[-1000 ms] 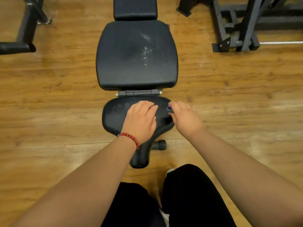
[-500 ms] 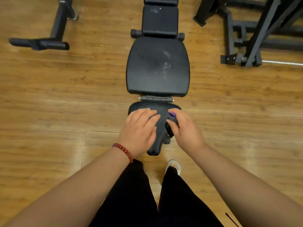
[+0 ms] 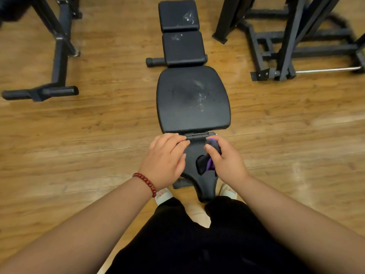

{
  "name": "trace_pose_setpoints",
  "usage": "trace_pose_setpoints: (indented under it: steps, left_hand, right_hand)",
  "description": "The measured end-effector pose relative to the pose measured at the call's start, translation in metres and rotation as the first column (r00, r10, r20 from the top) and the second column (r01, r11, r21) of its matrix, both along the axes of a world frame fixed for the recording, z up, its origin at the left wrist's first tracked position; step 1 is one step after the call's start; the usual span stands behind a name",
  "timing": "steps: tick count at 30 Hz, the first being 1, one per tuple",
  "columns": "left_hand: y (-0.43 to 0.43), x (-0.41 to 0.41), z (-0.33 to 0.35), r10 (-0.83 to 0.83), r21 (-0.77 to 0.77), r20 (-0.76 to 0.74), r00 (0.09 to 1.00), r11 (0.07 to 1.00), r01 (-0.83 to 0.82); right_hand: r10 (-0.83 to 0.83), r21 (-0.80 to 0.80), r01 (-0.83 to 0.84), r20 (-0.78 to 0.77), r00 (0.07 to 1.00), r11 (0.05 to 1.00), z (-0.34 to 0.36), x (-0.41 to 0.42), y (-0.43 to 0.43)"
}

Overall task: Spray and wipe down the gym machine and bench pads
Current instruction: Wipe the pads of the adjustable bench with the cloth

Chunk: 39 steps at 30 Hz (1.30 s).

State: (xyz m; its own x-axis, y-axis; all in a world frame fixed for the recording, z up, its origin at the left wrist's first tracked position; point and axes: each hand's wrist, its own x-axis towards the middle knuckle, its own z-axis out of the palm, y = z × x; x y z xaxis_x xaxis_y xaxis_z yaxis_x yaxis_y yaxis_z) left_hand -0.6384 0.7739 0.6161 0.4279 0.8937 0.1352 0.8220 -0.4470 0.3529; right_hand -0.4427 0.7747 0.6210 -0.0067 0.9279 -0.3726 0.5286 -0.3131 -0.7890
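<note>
Right hand (image 3: 227,163) grips the wadded dark-purple cloth (image 3: 204,165) on the seat pad (image 3: 194,151), left hand (image 3: 166,159) rests flat-fingered beside it holding nothing; cloth looks soft, light, best kept bunched in the palm, pad vinyl likely slick where wet.

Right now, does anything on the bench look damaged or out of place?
Whitish flecks mark the large middle pad, the end pad and the pad between them; worn vinyl or spray droplets, I cannot tell. Nothing else stands out.
</note>
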Motion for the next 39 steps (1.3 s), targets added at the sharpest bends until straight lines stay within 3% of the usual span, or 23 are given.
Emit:
trace_pose_setpoints:
  steps: [5,9,14,21,26,30,34,37,39]
  left_hand:
    - [0.022,0.018,-0.008,-0.009,-0.074,-0.014,1.000,0.997,0.008]
    - [0.049,0.044,-0.017,0.011,-0.131,-0.034,0.999,0.991,-0.015]
    - [0.089,0.084,-0.032,0.105,-0.159,-0.093,0.990,0.980,-0.119]
    - [0.123,0.122,-0.067,0.175,-0.168,-0.121,0.977,0.967,-0.194]
    - [0.154,0.111,-0.107,0.119,-0.194,-0.143,0.982,0.970,-0.146]
    - [0.182,0.096,-0.148,0.072,-0.221,-0.191,0.979,0.969,-0.114]
    - [0.203,0.088,-0.193,0.042,-0.220,-0.208,0.977,0.971,-0.088]
    - [0.223,0.086,-0.229,0.010,-0.187,-0.198,0.980,0.981,-0.048]
    - [0.230,0.085,-0.254,-0.003,-0.167,-0.196,0.981,0.986,-0.030]
  right_hand:
    - [-0.133,-0.086,0.127,-0.063,0.989,0.988,-0.018,0.020,0.026]
    - [-0.150,-0.103,0.139,-0.116,0.982,0.985,-0.036,0.044,0.057]
    - [-0.069,-0.156,0.044,-0.164,0.984,0.987,-0.056,0.081,0.113]
    - [0.087,-0.242,-0.107,-0.089,0.992,0.964,-0.098,0.111,0.169]
    - [-0.003,-0.267,-0.026,-0.107,0.994,0.963,-0.138,0.107,0.198]
    - [0.113,-0.143,-0.103,0.065,0.991,0.984,-0.170,0.107,0.220]
    - [0.305,-0.013,-0.309,0.190,0.933,0.951,-0.203,0.103,0.246]
    - [0.495,0.109,-0.580,0.408,0.767,0.807,-0.243,0.100,0.259]
    - [0.501,0.232,-0.701,0.553,0.666,0.675,-0.270,0.102,0.262]
